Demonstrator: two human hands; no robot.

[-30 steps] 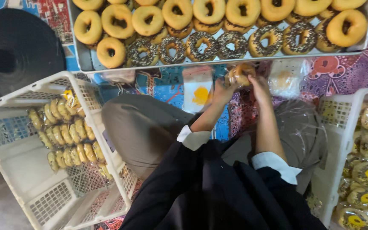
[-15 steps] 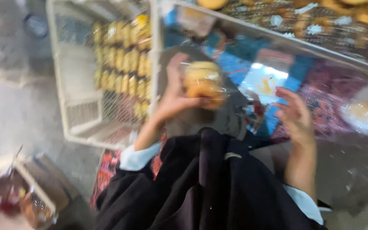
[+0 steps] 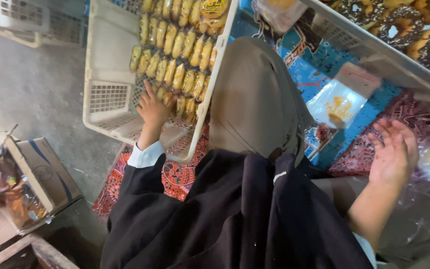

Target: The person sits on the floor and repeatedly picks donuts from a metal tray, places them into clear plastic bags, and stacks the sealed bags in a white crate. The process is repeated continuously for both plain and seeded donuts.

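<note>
Left hand: fingers together, pressing a wrapped doughnut into the row.
Wrapped doughnuts: upright, packed edgewise in white crate.
Right hand: fingers apart, empty, beside plastic bags.

Floor: bare grey concrete on the left, with a patterned mat in red and blue spread over it under the seated person.
On the concrete: a cardboard box at lower left; a white crate at the top left corner.
On the mat: a white plastic crate of wrapped buns; a flat clear bag with a yellow print; a metal tray of doughnuts at upper right.
</note>
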